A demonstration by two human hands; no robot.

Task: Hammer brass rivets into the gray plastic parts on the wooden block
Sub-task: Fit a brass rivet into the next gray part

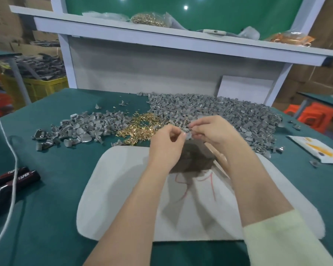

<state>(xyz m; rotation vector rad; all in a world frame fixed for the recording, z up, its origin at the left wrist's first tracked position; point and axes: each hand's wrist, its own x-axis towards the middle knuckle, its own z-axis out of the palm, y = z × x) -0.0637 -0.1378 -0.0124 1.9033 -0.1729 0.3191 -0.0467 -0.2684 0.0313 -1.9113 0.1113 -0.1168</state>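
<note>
Right now we're pinching one gray plastic part (187, 132) btwn left hand (166, 140) & right hand (214, 131), just above the wooden block (192, 160). Can't tell if a rivet's seated; w/ a fumble we're risking it dropping among the brass rivets (140, 127) behind.

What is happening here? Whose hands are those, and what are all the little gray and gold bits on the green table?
The camera sits on a person's head, so you are looking down at their own two hands. The left hand and the right hand pinch one small gray part between their fingers. They hold it above a dark wooden block on a white pad. On the green table lie a big heap of gray parts, a smaller heap, and a pile of shiny brass rivets between them. Whether a rivet is already in the held part is too small to tell.
</note>
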